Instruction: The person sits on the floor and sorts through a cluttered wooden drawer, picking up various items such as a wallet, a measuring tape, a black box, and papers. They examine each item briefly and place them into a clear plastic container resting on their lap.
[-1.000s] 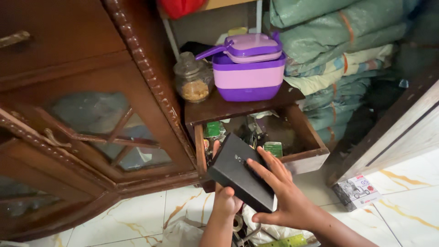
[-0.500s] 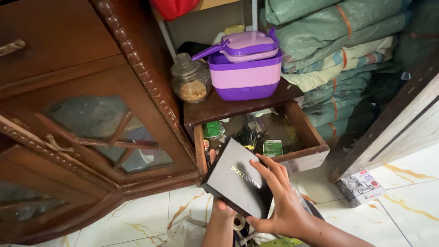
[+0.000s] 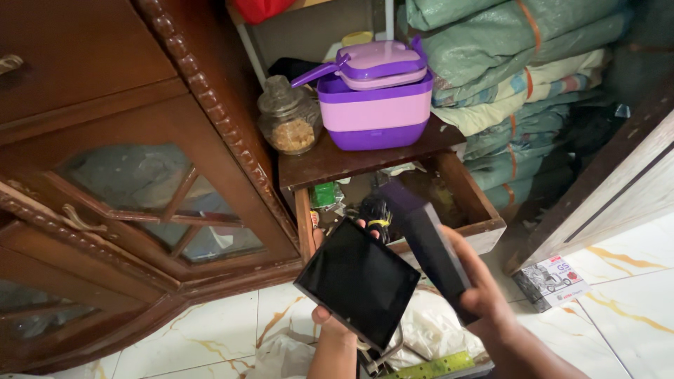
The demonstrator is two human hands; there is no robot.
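Note:
My left hand (image 3: 335, 325) holds a black box base (image 3: 358, 281) from below, its dark inside facing up. My right hand (image 3: 477, 284) grips the black box lid (image 3: 428, 242), lifted off and tilted on edge to the right of the base. Both are held in front of an open wooden drawer (image 3: 484, 226) filled with small clutter, including a green packet (image 3: 324, 196) and a dark bundle with a yellow band (image 3: 377, 212).
A purple and pink lunch box (image 3: 375, 95) and a glass jar (image 3: 284, 119) stand on the small table above the drawer. A brown glass-door cabinet (image 3: 140, 182) stands at left. Folded cloth stacks (image 3: 519, 63) lie behind. A small printed box (image 3: 551, 279) lies on the tile floor.
The closed black box has been opened: my right hand lifted the lid off and swung it right, while my left hand kept the base.

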